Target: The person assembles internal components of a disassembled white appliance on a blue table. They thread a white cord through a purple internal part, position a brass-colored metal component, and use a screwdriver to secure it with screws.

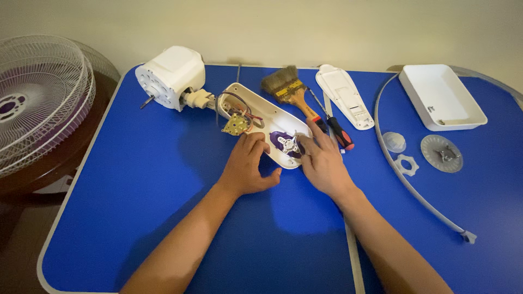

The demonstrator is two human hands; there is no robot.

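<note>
— Hands?
— Two. Left hand (248, 163) and right hand (321, 160) rest on one open white housing (261, 122) mid-desk, fingers (256, 142) loosely curled, touching it at one purple part (283, 142); nothing clasped.
— Other items on the blue desk (163, 218)?
— One motor unit (169, 76) at the far left corner, one brush (289, 90), one screwdriver (335, 128), one white cover (346, 95), one tray (441, 95) far right.

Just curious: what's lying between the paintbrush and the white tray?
In the head view, between paintbrush and white tray: a screwdriver, a white cover panel, a thin ring.
</note>
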